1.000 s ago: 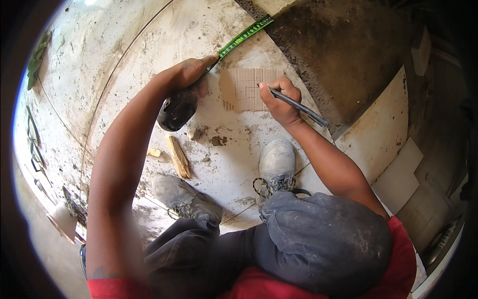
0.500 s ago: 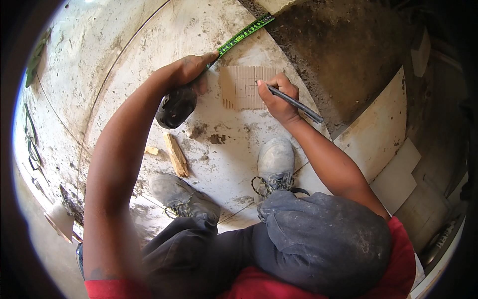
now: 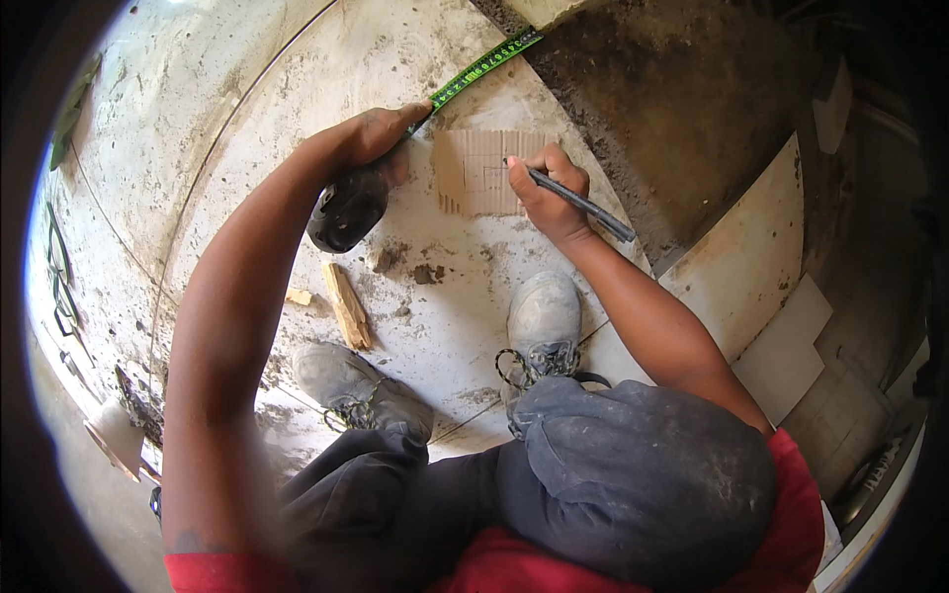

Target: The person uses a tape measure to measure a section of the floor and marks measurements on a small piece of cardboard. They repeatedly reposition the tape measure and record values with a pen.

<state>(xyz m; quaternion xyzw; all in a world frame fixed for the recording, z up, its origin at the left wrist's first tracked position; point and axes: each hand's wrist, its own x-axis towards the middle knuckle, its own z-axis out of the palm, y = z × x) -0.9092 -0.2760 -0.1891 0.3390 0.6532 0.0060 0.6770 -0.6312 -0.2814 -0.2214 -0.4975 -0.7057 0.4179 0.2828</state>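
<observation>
Barely anything has shifted since the earlier frame: both hands sit about where they were, with the pencil tip maybe a touch further onto the cardboard.

Head view: left hand [image 3: 381, 133] is stretched out over the dusty floor [image 3: 297, 89], fingertips pressing down on the green tape measure blade [image 3: 484, 67], which runs up and to the right toward the dark patch of dirt. That grip isn't wrapped round anything, fingers just lie flat on the tape. The black tape measure case [image 3: 348, 210] lies just under the wrist, touching the palm side of the hand.

Right hand [image 3: 547, 193] is closed round a dark pencil [image 3: 581, 205], tip pointing left onto a small ridged piece of cardboard [image 3: 482, 170] that lies flat on the floor between the two hands.

Closer in, a chunk of wood [image 3: 346, 304] lies near the left forearm, with a couple of small clods beside it. Two dusty grey work shoes [image 3: 543, 321] are planted on the floor, knees in dark trousers below. Pale tiles [image 3: 751, 267] lie off to the right.
</observation>
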